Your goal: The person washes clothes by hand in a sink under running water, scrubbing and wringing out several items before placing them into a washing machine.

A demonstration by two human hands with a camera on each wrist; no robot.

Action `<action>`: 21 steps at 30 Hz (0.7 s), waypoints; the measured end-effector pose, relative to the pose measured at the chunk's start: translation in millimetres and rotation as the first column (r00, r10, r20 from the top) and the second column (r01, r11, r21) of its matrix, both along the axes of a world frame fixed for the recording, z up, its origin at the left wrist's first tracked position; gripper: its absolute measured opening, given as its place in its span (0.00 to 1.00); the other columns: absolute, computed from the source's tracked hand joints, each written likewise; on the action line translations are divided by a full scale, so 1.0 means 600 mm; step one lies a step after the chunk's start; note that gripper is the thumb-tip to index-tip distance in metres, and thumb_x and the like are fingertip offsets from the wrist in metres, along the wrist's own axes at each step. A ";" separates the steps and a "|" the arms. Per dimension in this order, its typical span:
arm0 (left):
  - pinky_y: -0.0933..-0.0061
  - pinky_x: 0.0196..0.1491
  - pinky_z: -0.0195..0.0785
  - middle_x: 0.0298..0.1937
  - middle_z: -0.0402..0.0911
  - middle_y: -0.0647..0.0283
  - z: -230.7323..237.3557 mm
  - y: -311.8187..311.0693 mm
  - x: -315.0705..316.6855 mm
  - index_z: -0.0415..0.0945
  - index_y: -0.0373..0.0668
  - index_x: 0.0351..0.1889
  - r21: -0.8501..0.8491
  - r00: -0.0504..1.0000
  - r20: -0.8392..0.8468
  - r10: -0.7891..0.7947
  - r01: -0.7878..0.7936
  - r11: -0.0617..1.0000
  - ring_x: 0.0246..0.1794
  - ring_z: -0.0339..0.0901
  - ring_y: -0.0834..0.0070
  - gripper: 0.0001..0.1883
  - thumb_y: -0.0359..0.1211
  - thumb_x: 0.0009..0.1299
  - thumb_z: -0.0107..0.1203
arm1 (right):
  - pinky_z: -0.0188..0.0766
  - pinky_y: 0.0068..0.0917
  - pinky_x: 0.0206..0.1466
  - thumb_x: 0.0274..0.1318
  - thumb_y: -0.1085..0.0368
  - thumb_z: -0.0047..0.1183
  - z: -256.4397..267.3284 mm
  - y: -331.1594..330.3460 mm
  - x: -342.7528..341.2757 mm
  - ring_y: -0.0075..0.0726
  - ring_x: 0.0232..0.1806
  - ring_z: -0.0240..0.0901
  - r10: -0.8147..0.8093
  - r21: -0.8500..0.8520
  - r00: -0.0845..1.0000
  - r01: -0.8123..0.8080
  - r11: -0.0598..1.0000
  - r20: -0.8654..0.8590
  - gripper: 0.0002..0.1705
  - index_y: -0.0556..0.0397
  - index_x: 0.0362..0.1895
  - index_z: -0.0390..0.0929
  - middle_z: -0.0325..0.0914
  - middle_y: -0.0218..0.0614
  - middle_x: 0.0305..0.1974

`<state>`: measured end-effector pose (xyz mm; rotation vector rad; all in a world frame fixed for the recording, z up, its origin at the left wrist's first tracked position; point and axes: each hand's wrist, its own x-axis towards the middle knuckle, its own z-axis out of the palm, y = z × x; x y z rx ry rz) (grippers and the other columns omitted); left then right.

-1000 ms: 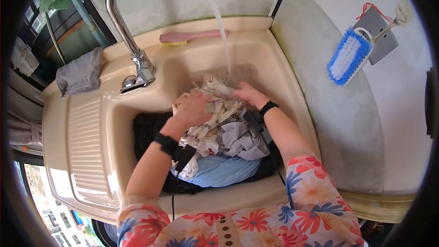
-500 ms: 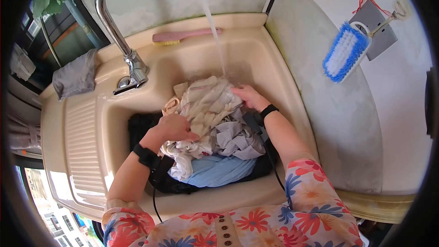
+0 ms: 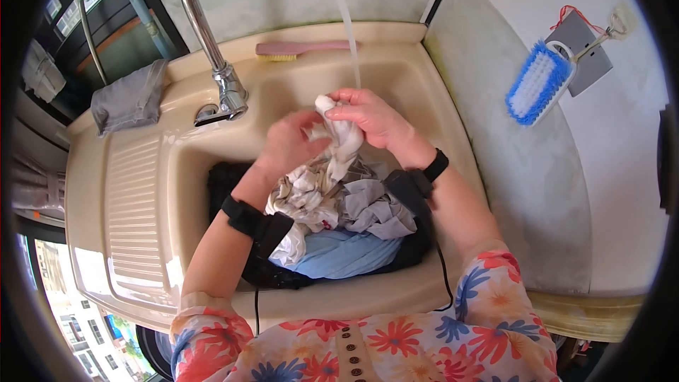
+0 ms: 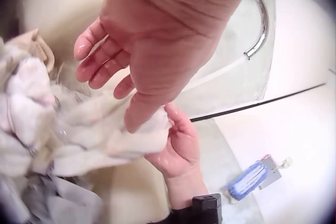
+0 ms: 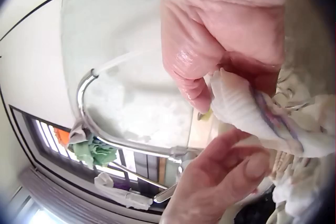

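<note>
A wet whitish cloth [image 3: 344, 140] is raised from the pile in the sink, its end gripped by the right hand [image 3: 375, 119], whose fingers curl round it in the right wrist view. Beside it is the left hand [image 3: 288, 143]; in the left wrist view its fingers are loosely bent and apart, the thumb against or just over the cloth [image 4: 113, 134]. Below lie light patterned cloth, a grey cloth [image 3: 375, 209], a light blue cloth [image 3: 343, 253] and black fabric [image 3: 283, 279].
Water runs from the faucet [image 3: 228, 88] behind the hands. A pink brush [image 3: 304, 48] lies on the back ledge of the sink [image 3: 453, 134]. A grey cloth [image 3: 129, 99] hangs over the left rim; a blue-white brush [image 3: 539, 83] hangs on the right wall.
The right hand has lifted one end of the whitish cloth off the pile, towards the water. The left hand has moved up and forward, close to the right hand.
</note>
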<state>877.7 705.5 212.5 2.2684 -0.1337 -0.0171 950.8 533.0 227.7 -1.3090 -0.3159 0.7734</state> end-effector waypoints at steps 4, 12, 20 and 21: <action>0.73 0.45 0.67 0.41 0.73 0.63 0.046 0.034 0.022 0.67 0.37 0.50 -0.147 0.995 0.040 0.095 -0.088 0.985 0.41 0.72 0.75 0.25 0.27 0.52 0.58 | 0.70 0.23 0.39 0.48 0.68 0.53 0.073 -0.009 -0.010 0.26 0.36 0.72 0.077 0.108 0.997 -0.080 0.991 0.029 0.14 0.57 0.42 0.73 0.74 0.31 0.34; 0.77 0.44 0.66 0.34 0.78 0.68 0.116 0.014 0.041 0.77 0.37 0.41 -0.368 0.926 -0.201 -0.321 0.233 0.900 0.36 0.72 0.82 0.16 0.27 0.53 0.62 | 0.71 0.23 0.40 0.49 0.72 0.51 0.231 -0.041 0.003 0.26 0.36 0.73 0.082 0.016 0.954 -0.090 0.996 0.287 0.12 0.61 0.41 0.73 0.76 0.34 0.35; 0.81 0.36 0.65 0.30 0.77 0.70 0.194 0.064 0.044 0.76 0.36 0.35 -0.405 0.995 -0.028 -0.099 0.079 0.911 0.30 0.71 0.85 0.12 0.29 0.54 0.62 | 0.71 0.24 0.38 0.45 0.69 0.55 0.306 -0.097 0.038 0.29 0.32 0.74 -0.200 0.022 0.775 0.234 0.972 0.599 0.13 0.60 0.38 0.76 0.76 0.36 0.32; 0.81 0.36 0.65 0.30 0.77 0.70 0.199 0.069 0.050 0.76 0.36 0.35 -0.406 0.995 -0.027 -0.099 0.080 0.910 0.30 0.71 0.85 0.12 0.29 0.54 0.62 | 0.71 0.24 0.38 0.45 0.69 0.55 0.314 -0.102 0.039 0.29 0.32 0.74 -0.200 0.021 0.774 0.234 0.972 0.601 0.13 0.60 0.38 0.76 0.76 0.36 0.32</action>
